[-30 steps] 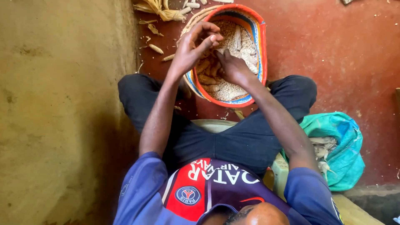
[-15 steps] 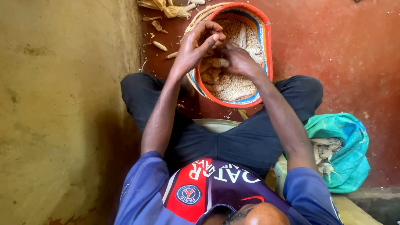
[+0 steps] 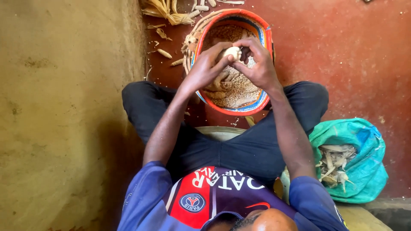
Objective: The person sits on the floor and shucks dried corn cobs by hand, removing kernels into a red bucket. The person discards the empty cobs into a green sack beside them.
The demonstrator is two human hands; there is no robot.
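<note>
Both my hands meet over a round bowl (image 3: 231,112) with an orange and blue rim, filled with loose maize kernels (image 3: 239,92) and a few bare cobs. My left hand (image 3: 204,69) and my right hand (image 3: 260,65) together grip a pale maize cob (image 3: 233,52), thumbs pressing on it above the kernels. The bowl stands on the red floor just beyond my crossed legs in dark trousers.
A green sack (image 3: 364,169) with husks and cobs lies at my right. Dry husks (image 3: 165,9) and bits of cob are scattered on the red floor (image 3: 342,51) past the bowl. A pale basin rim (image 3: 220,131) shows under my legs. A yellowish mud wall (image 3: 64,111) rises at left.
My hands have drawn closer together around the cob and shifted toward the bowl's far middle; the cob has turned between my fingers.
</note>
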